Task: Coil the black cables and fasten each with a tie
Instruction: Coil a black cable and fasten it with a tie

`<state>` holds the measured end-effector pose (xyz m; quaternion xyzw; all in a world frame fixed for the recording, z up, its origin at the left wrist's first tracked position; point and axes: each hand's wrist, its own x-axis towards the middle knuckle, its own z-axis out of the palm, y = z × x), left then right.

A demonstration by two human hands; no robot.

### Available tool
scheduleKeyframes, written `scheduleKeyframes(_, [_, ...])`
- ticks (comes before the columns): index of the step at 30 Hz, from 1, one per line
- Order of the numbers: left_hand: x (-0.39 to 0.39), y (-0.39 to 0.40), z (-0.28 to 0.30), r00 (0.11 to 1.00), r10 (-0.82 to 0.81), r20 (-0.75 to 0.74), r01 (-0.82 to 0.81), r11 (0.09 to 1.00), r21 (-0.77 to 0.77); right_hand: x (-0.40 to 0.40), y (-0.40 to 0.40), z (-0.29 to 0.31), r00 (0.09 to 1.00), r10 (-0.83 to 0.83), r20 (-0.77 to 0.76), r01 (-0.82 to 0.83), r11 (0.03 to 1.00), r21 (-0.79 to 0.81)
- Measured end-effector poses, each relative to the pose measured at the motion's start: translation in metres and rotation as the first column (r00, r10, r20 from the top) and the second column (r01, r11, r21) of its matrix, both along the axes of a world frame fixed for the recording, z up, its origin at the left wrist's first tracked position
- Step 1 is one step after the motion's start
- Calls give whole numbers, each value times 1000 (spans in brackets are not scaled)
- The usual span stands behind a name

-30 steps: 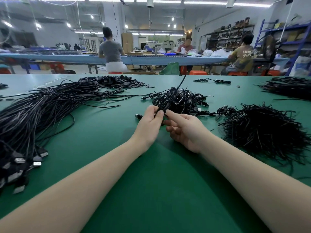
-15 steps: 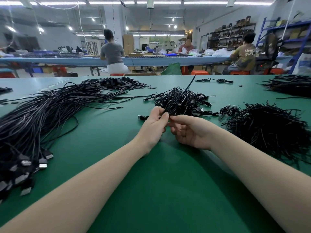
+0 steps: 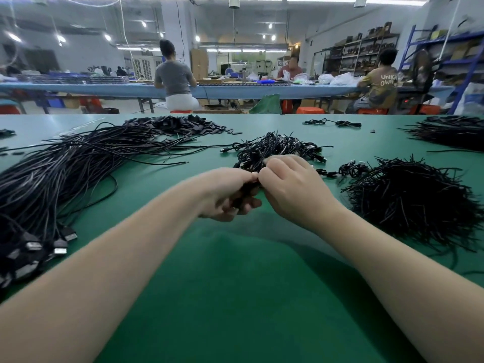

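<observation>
a coiled black cable [image 3: 245,191] is gripped above the green tabletop [image 3: 235,284] by the curled fingers of the left hand [image 3: 227,195]. its top is pinched by the right hand [image 3: 293,187], just before the pile of coiled cables [image 3: 275,150].

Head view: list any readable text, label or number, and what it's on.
"UNKN OWN": pale lettering in two lines on the back of the brown T-shirt of the seated person at the far blue table, right; the edge letters are partly cut off.
Cardboard boxes on the blue metal shelving: any markings too blurred to read.
Silver-tipped black USB plugs, near left: no legible marking.
</observation>
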<state>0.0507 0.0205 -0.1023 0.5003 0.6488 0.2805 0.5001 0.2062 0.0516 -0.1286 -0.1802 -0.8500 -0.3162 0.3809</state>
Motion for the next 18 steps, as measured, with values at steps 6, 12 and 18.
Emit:
scheduleKeyframes(6, [-37, -7, 29, 986, -106, 128, 86, 984, 158, -11, -10, 18, 941, 13, -339, -196, 837, -511])
scheduleKeyframes(12, [-36, -4, 30, 996, -31, -89, 88, 630, 772, -14, -10, 39, 655, -250, -713, -660, 270, -701])
scheduleKeyframes(18, [-32, -5, 24, 832, 390, -395, 351, 180, 919, -21, -19, 42, 517, -404, -754, -850, -139, -509])
